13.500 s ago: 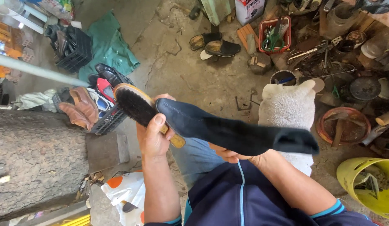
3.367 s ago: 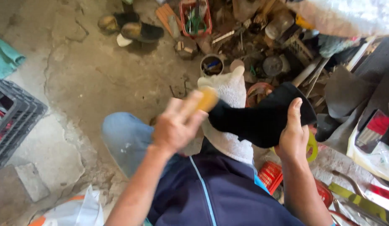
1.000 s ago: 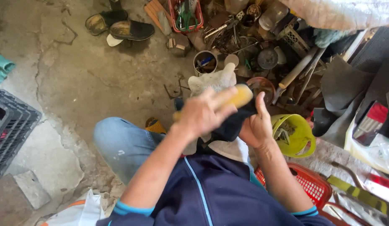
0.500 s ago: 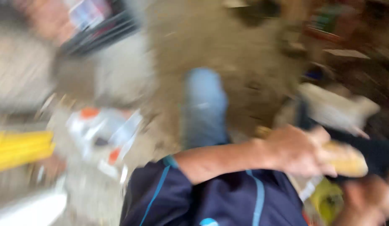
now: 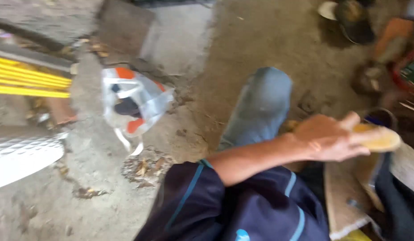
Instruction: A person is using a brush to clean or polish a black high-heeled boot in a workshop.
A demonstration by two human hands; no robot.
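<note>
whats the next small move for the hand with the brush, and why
Probably bring the left hand and its wooden-backed brush down to the right onto the black item at the frame's edge. The brush is gripped but held in the air above the knee, touching nothing, and the view is blurred and turned away. The right hand is out of view.

Rough, cracked concrete floor [image 5: 242, 40] in flat daylight, strewn with dry leaves [image 5: 144, 167]. At nine o'clock lie yellow bars [image 5: 28, 80]; toward ten, a crumpled clear plastic bag [image 5: 135, 102]. Blurred clutter crowds two o'clock.
</note>
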